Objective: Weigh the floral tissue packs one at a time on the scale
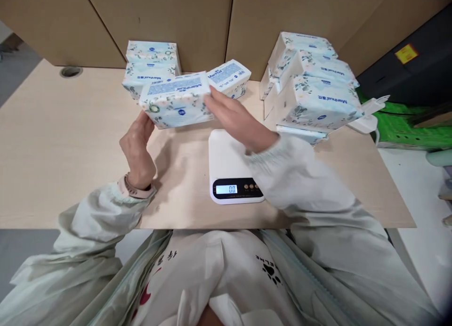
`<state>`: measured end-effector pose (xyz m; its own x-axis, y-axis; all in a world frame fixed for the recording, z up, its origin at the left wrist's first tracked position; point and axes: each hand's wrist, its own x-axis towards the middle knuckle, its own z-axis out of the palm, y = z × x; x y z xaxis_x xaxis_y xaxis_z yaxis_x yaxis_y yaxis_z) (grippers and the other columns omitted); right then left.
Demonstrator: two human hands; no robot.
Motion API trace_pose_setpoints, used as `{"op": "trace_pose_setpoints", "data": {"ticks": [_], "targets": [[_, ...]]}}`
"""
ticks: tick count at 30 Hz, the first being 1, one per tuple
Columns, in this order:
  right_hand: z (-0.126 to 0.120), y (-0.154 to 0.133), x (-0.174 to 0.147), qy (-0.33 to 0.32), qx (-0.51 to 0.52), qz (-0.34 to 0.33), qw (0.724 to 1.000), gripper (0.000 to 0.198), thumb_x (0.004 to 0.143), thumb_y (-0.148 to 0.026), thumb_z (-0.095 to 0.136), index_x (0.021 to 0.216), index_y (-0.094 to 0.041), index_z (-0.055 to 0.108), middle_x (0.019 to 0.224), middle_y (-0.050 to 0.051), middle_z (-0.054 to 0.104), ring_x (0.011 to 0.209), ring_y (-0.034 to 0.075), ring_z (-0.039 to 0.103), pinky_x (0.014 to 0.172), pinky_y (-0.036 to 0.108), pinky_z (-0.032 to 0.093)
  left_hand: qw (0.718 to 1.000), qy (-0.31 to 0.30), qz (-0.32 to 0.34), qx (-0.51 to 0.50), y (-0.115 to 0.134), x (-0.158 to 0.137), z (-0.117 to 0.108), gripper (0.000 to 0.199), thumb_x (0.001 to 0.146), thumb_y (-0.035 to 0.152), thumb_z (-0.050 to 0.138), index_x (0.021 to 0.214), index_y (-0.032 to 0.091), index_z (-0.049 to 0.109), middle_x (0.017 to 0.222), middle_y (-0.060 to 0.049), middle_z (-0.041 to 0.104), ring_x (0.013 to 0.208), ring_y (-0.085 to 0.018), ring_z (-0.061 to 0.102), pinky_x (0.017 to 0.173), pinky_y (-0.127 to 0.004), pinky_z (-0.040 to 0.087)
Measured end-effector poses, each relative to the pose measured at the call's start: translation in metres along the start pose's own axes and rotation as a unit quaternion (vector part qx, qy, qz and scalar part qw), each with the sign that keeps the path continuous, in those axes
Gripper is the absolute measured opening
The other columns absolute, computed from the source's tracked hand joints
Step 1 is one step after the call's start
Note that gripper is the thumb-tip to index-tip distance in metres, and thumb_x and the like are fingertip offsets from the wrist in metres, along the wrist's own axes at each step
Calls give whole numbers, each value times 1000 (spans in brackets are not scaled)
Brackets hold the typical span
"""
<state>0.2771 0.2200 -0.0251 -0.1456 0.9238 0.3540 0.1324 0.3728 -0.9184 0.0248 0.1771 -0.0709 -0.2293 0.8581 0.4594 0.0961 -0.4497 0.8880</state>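
Between my two hands, a tissue pack (pixel 180 102) with a blue-and-floral wrapper is held tilted above the table. My left hand (pixel 137 144) grips its left end from below; part of those fingers is hidden behind the pack. At the right end, my right hand (pixel 235 116) presses with its fingers along the side. Just behind the held pack lies another tissue pack (pixel 229 76). Below my right forearm sits a white kitchen scale (pixel 226 156), its display (pixel 226 189) reading 0.0. The right sleeve covers part of the scale.
Several tissue packs (pixel 321 100) are stacked at the right, beside a white power strip (pixel 365 123). More packs (pixel 151 52) stand at the back left. Cardboard boxes (pixel 158 15) wall off the table's (pixel 70 161) rear edge. A cable hole (pixel 71 71) is at the far left.
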Motion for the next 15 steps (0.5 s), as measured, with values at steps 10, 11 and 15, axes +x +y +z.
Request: {"op": "trace_pose_setpoints", "data": {"ticks": [10,11,15], "targets": [[-80,-72,-187,50,-99,75,991,67,110,-41,60,173,-45,36,182,-3,39,168,29,43,136,58,46,964,-259,55,-11,59,-75,35,56,109,42,67,163,37,57,162,-3,63,151,-31,62,126,-53,59],[-81,-67,-191,55,-96,70,991,67,110,-40,60,172,-46,36,182,-3,38,168,28,44,136,58,46,960,-273,53,-5,59,-77,35,57,109,40,67,165,37,56,162,-3,62,151,-30,62,125,-53,60],[-78,-48,-197,81,-77,49,992,64,109,-40,61,170,-42,43,176,2,50,161,28,54,131,57,53,957,-289,38,-4,59,-79,36,55,110,38,64,164,38,56,162,-3,62,151,-30,63,125,-53,59]]}}
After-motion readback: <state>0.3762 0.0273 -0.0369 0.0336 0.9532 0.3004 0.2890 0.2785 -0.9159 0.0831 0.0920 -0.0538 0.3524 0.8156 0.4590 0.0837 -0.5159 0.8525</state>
